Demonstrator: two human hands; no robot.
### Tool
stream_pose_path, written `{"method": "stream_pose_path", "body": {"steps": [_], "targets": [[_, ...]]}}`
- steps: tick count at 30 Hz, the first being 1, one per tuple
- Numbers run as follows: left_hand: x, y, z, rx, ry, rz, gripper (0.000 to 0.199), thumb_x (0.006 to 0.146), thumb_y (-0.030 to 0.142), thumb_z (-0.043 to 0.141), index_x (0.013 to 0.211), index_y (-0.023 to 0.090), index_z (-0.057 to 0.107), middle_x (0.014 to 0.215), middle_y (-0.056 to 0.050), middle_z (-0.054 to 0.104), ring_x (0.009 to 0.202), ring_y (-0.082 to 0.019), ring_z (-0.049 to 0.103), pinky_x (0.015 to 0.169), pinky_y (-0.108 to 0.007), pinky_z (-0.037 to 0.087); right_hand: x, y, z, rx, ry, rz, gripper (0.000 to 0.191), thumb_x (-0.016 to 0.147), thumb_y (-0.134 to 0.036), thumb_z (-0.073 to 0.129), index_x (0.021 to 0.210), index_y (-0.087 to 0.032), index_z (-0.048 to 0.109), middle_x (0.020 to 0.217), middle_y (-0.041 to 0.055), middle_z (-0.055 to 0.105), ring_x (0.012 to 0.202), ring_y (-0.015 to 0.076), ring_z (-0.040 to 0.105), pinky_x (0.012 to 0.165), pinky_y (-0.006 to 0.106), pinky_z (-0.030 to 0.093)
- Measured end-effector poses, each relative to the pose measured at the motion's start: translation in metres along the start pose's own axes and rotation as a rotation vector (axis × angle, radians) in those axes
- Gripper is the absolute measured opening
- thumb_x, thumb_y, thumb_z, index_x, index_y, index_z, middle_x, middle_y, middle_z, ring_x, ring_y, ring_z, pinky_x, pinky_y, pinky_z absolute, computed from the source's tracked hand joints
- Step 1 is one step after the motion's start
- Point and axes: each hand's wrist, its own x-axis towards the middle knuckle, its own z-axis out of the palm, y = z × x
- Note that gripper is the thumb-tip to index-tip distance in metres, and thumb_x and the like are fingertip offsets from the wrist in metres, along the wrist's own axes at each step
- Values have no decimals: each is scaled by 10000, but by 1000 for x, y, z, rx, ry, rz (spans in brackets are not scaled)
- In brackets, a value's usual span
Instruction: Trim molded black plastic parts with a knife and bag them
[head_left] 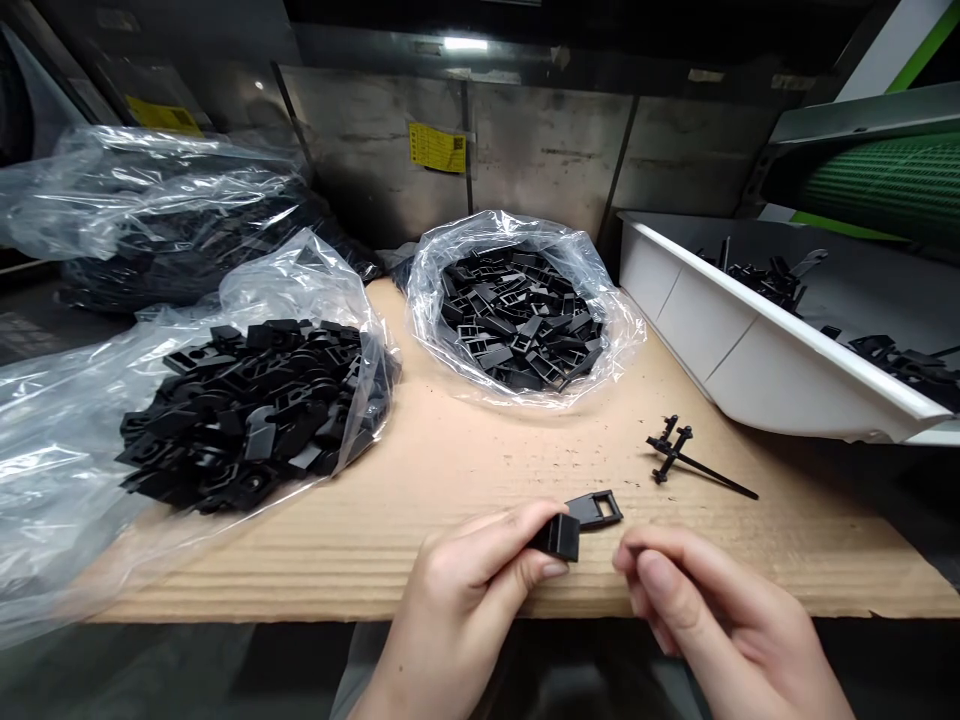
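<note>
My left hand (480,580) is closed around a small black plastic part (564,538), whose block-shaped end sticks out between thumb and index finger. Just behind it, another black plastic piece with a rectangular opening (596,510) lies on the cardboard. To the right, my right hand (712,610) has its fingers curled and its thumb close against them. Whether anything small is inside that grip is hidden. Farther right on the cardboard rests a black branched plastic sprue (679,455) with a long thin stem.
An open clear bag (439,370) of black clips stands mid-back. Another clear bag (300,265) spills black parts at left, with a filled bag (180,210) behind. A white bin (757,350) holding black pieces stands right. The cardboard's front edge (247,607) runs before me.
</note>
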Motion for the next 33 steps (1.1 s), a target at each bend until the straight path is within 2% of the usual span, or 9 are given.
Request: {"method": "stream_pose_path", "body": {"steps": [3, 7, 9, 11, 15, 20, 24, 30, 33], "targets": [[-1, 3, -3, -110, -112, -58, 273, 782, 68, 559, 943, 272, 646, 791, 61, 676, 754, -107, 626, 696, -117, 440, 7, -3, 6, 83, -78, 191, 129, 745, -355, 549, 782, -234, 570, 671, -24, 568, 707, 130, 578, 568, 170, 436], [-1, 6, -9, -300, -258, -93, 161, 779, 205, 599, 901, 272, 680, 872, 7, 643, 827, -159, 582, 774, -198, 429, 15, -8, 13, 294, -171, 338, 210, 755, -400, 532, 700, -200, 496, 611, -51, 468, 568, 77, 452, 499, 164, 365], [-2, 7, -11, -332, -231, -123, 121, 734, 289, 640, 818, 239, 712, 875, -26, 603, 845, -190, 544, 781, -241, 422, 15, -7, 11, 313, -109, 385, 225, 772, -417, 518, 723, -198, 506, 559, -68, 405, 490, 57, 359, 426, 155, 298], [-2, 7, -11, -347, -144, -229, 116, 704, 290, 667, 783, 225, 722, 745, -14, 570, 693, -157, 530, 662, -227, 437, 12, -4, 7, 312, -33, 401, 219, 774, -418, 522, 747, -201, 534, 545, -70, 397, 468, 52, 324, 414, 155, 276], [-2, 10, -7, -534, -47, -443, 210, 715, 299, 648, 902, 211, 683, 570, 12, 597, 496, -108, 505, 524, -208, 429, 2, 5, 2, 300, 49, 381, 227, 776, -424, 513, 788, -211, 592, 587, -37, 512, 480, 63, 418, 449, 160, 347], [1, 15, -1, -651, -6, -461, 190, 640, 196, 708, 827, 222, 702, 678, 15, 641, 550, -110, 562, 571, -212, 470, -5, 12, 3, 144, 75, 213, 157, 751, -373, 550, 726, -237, 623, 554, -29, 544, 452, 79, 452, 442, 156, 392], [0, 13, -1, -535, 70, -463, 208, 641, 126, 681, 827, 212, 715, 725, -4, 655, 560, -111, 573, 558, -203, 482, -7, 18, 7, 94, 115, 145, 129, 758, -348, 543, 755, -251, 629, 538, -27, 541, 434, 84, 460, 407, 143, 394], [-1, 9, -5, -504, -85, -403, 352, 717, 0, 564, 917, 261, 692, 954, -5, 649, 703, -128, 653, 663, -194, 502, -9, 21, 9, 47, 135, 81, 137, 763, -339, 538, 793, -260, 646, 545, -28, 552, 428, 77, 480, 405, 130, 413], [-1, 8, -5, -533, -79, -394, 389, 713, -10, 570, 936, 289, 679, 912, 15, 675, 719, -116, 648, 667, -176, 495, -9, 22, 9, 30, 135, 55, 144, 760, -335, 540, 794, -247, 649, 534, -22, 552, 422, 83, 486, 399, 141, 420]]}}
